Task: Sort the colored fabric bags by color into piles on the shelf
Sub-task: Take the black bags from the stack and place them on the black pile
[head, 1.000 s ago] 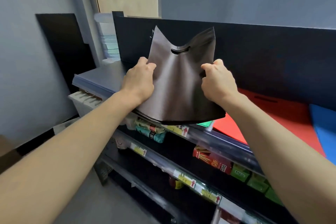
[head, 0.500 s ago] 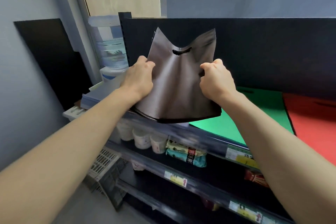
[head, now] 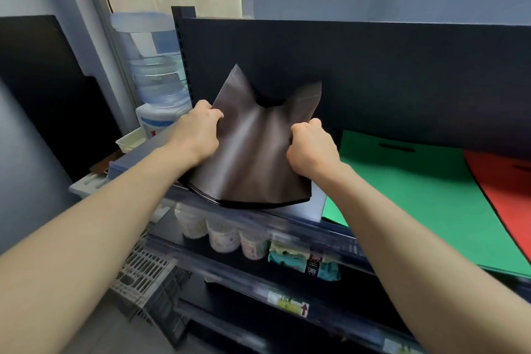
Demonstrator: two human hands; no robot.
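Observation:
A stack of dark brown-black fabric bags [head: 253,158] with a cut-out handle is held by both hands at the left end of the top shelf [head: 304,210]. My left hand [head: 198,132] grips its left edge and my right hand [head: 310,149] grips its right edge. The stack's lower edge rests near the shelf's front, and its top leans toward the dark back panel. To the right a green bag [head: 416,181] lies flat on the shelf, with a red bag [head: 505,178] beyond it.
A water dispenser with a clear bottle [head: 155,77] stands left of the shelf unit. Lower shelves hold cups [head: 224,238] and packaged goods [head: 301,261]. A white wire basket [head: 143,273] sits below at the left. A black board [head: 43,89] leans on the left wall.
The view has shifted left, so the red bag slid to the right edge and the blue one left the view. Both hands have lowered the dark stack toward the shelf's left end.

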